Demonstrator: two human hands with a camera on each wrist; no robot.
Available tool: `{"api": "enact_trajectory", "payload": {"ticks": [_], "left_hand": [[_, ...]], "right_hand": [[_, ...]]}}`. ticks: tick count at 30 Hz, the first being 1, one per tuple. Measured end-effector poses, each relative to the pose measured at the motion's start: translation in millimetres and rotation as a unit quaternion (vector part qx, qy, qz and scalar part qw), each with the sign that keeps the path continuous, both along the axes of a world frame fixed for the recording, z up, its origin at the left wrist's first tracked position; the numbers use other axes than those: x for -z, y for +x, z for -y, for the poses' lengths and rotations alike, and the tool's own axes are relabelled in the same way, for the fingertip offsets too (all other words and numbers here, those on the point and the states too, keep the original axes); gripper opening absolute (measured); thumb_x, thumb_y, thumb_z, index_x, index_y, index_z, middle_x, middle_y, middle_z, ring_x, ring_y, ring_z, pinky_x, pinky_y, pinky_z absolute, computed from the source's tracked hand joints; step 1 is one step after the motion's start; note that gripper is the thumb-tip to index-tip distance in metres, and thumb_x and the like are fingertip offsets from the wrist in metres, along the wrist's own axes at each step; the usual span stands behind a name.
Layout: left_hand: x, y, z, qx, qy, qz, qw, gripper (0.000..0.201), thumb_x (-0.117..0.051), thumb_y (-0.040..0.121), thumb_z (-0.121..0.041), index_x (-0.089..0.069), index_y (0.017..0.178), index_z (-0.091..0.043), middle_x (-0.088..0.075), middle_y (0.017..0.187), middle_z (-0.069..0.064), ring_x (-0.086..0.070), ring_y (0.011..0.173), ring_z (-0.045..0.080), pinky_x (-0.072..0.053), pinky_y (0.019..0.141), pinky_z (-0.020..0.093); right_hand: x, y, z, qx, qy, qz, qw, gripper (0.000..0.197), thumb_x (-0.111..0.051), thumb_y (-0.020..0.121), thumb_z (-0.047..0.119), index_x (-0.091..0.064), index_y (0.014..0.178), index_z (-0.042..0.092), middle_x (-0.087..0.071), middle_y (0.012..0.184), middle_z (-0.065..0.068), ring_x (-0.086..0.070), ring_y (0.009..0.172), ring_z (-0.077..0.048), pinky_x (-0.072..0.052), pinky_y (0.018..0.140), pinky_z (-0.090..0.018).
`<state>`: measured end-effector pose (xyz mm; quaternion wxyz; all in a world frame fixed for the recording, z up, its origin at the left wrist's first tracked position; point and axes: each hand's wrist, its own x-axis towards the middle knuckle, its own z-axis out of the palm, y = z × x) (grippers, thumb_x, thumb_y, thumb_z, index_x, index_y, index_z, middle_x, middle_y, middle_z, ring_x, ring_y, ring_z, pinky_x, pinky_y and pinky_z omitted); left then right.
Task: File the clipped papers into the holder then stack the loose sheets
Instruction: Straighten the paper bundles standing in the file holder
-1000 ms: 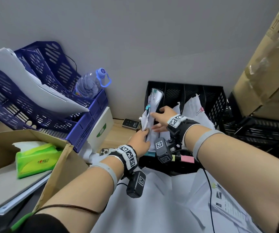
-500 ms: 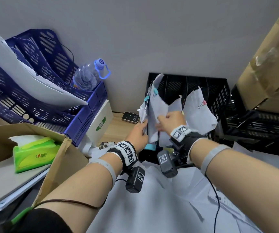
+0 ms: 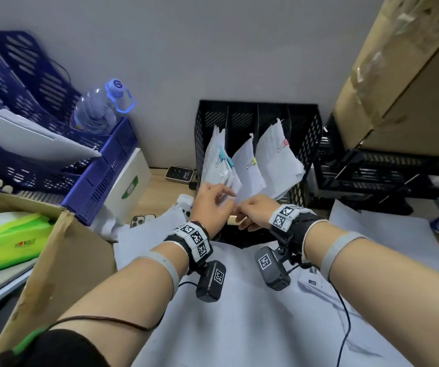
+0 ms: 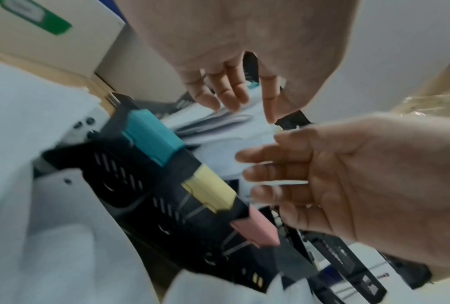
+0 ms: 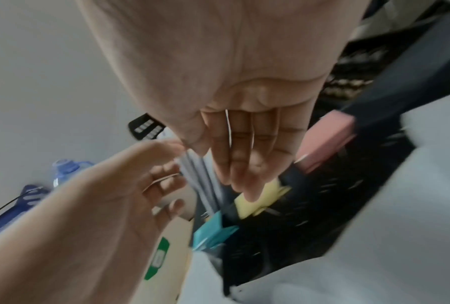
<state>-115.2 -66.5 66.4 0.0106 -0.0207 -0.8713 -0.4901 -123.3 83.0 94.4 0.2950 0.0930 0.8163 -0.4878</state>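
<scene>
Grey wall behind, desk messy. Clipped papers (image 3: 250, 168) stood in black holder (image 3: 307, 144), so filing looks done. Left hand (image 3: 210, 205) and right hand (image 3: 255, 211) relaxed, nothing held. Loose sheets (image 3: 239, 300) left flat below, stacked next.

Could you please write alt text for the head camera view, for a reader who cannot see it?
Two bare hands, the left hand and right hand, reach with relaxed fingers to a black file holder holding clipped papers. Loose sheets lie in front; blue trays stand at left.
</scene>
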Motion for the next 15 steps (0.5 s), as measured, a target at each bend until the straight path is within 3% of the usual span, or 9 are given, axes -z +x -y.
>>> {"api": "enact_trajectory", "payload": {"ticks": [2,5,8,11,13,15], "left_hand": [[0,9,-27,0.023,0.043,0.012,0.999,0.003,-0.067,0.082,-0.024,-0.068,0.079,-0.024,-0.055,0.079,-0.004,-0.053,0.067,0.009,-0.044,0.068,0.019],[4,27,-74,0.087,0.096,0.109,0.985,0.016,-0.066,0.088,-0.020,-0.066,0.073,-0.016,-0.059,0.061,0.000,-0.055,0.055,0.013,-0.048,0.057,0.024],[25,45,-119,0.149,0.063,0.230,0.960,0.013,-0.064,0.091,-0.015,-0.067,0.079,-0.010,-0.067,0.068,0.008,-0.064,0.055,0.014,-0.058,0.059,0.029],[55,64,-159,0.181,-0.028,0.306,0.934,0.006,-0.066,0.089,-0.020,-0.065,0.089,-0.015,-0.073,0.079,0.008,-0.072,0.066,0.019,-0.063,0.070,0.035],[71,74,-186,0.193,-0.086,0.310,0.927,0.015,-0.068,0.087,-0.026,-0.063,0.098,-0.017,-0.076,0.084,0.008,-0.074,0.075,0.025,-0.063,0.075,0.038],[83,82,-213,0.180,-0.110,0.309,0.928,0.025,-0.069,0.086,-0.031,-0.062,0.105,-0.017,-0.076,0.092,0.008,-0.075,0.080,0.025,-0.062,0.078,0.040]], "right_hand": [[9,14,-41,0.016,0.004,0.014,1.000,0.023,-0.051,0.094,0.015,-0.073,0.095,0.008,-0.069,0.078,-0.006,-0.067,0.063,-0.020,-0.050,0.056,-0.023],[26,40,-114,0.057,0.045,0.041,0.996,0.021,-0.051,0.094,0.014,-0.071,0.097,0.007,-0.066,0.079,-0.007,-0.064,0.061,-0.018,-0.046,0.055,-0.023],[46,72,-186,0.121,0.084,0.085,0.986,0.019,-0.049,0.095,0.009,-0.067,0.088,0.008,-0.061,0.079,-0.010,-0.056,0.059,-0.019,-0.043,0.054,-0.023],[71,103,-248,0.087,0.179,0.082,0.977,0.020,-0.054,0.095,0.018,-0.071,0.099,0.009,-0.066,0.088,-0.008,-0.058,0.068,-0.021,-0.044,0.054,-0.022],[84,120,-278,0.045,0.231,0.066,0.970,0.025,-0.057,0.094,0.023,-0.072,0.108,0.010,-0.070,0.110,-0.007,-0.065,0.095,-0.025,-0.052,0.076,-0.027],[91,134,-300,0.025,0.241,0.061,0.968,0.026,-0.056,0.092,0.020,-0.069,0.113,0.011,-0.067,0.121,-0.009,-0.062,0.109,-0.026,-0.049,0.093,-0.031]]}}
